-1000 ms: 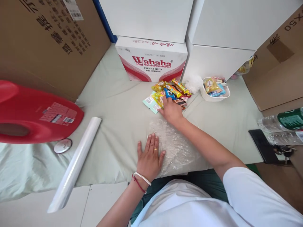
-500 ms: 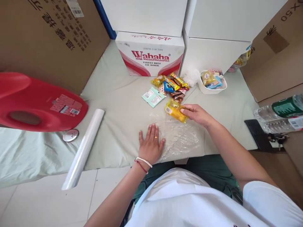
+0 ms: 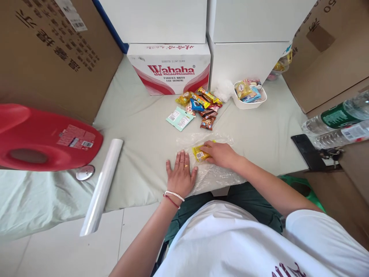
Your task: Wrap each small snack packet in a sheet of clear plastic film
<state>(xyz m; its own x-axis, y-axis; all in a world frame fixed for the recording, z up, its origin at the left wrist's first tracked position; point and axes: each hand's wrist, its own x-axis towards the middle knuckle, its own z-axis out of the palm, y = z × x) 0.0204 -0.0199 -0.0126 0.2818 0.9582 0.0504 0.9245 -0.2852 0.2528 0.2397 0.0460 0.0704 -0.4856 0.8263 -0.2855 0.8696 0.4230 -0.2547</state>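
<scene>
My left hand lies flat with fingers spread, pressing the left edge of a clear plastic sheet on the cloth-covered table. A yellow snack packet with a barcode is gripped in my right hand, low over the sheet; whether it touches the plastic I cannot tell. Beyond the sheet is a pile of wrapped snacks in yellow, blue and brown wrappers. A pale green packet lies at the pile's near left, and a brown snack packet at its near side.
A roll of plastic wrap and a red jug stand left. At the back are a Wahaha box, crumpled clear plastic and a white tub of snacks. Plastic bottles and a black phone lie right.
My right hand has brought the yellow packet down and nearer, onto or just over the plastic sheet beside my left hand. My left hand stays flat. The camera view has shifted slightly.
</scene>
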